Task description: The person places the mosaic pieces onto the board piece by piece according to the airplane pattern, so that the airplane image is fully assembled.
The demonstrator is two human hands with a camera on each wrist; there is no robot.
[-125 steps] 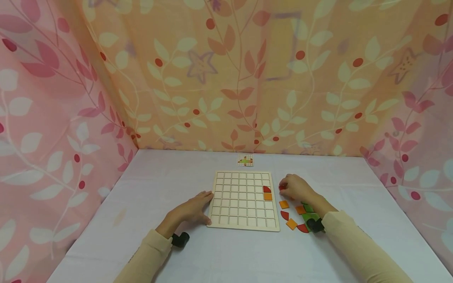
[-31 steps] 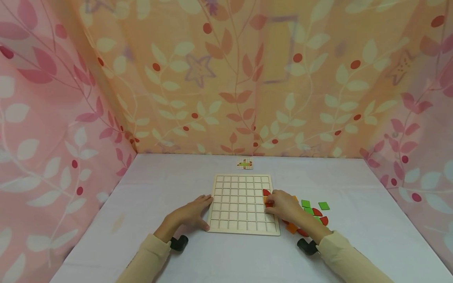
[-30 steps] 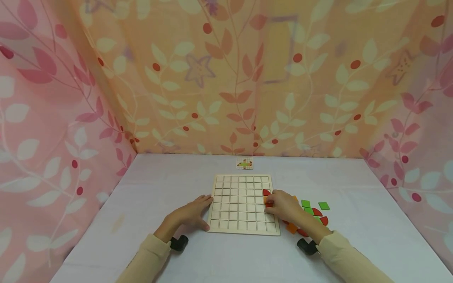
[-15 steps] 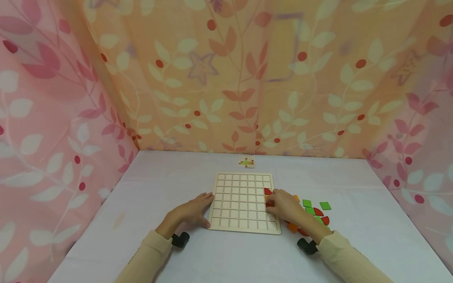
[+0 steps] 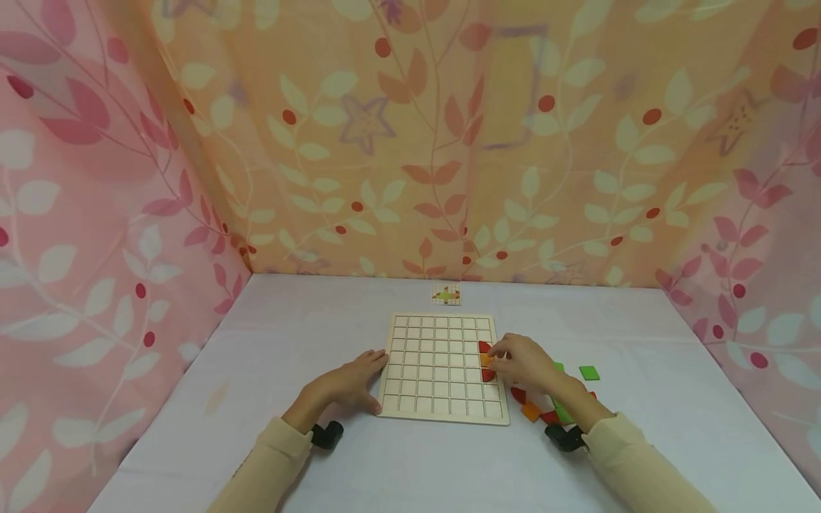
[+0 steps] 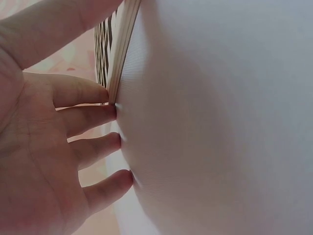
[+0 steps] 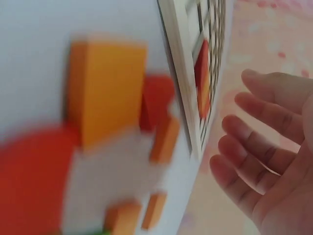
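A wooden grid board (image 5: 436,379) lies on the table. My left hand (image 5: 349,381) rests at its left edge; in the left wrist view, fingertips (image 6: 111,113) of that hand (image 6: 36,137) touch the board edge (image 6: 122,49) and the cloth. Along the board's right column sit a red quarter-circle tile (image 5: 485,347), an orange square tile (image 5: 485,360) and another red quarter-circle tile (image 5: 488,375). Over that edge hovers my right hand (image 5: 524,363), its fingers loosely bent. Nothing shows between its fingers (image 7: 234,149) in the right wrist view.
Loose tiles lie right of the board, partly under my right forearm: an orange square (image 5: 531,412), a red piece (image 5: 518,395) and a green square (image 5: 589,372) among several. A small pattern card (image 5: 445,293) lies behind the board. Floral cloth (image 5: 436,142) hangs behind the table.
My right hand brought a red tile from the right onto the board's right column, then let go and lifted slightly up and right. The left hand stays at the left edge.
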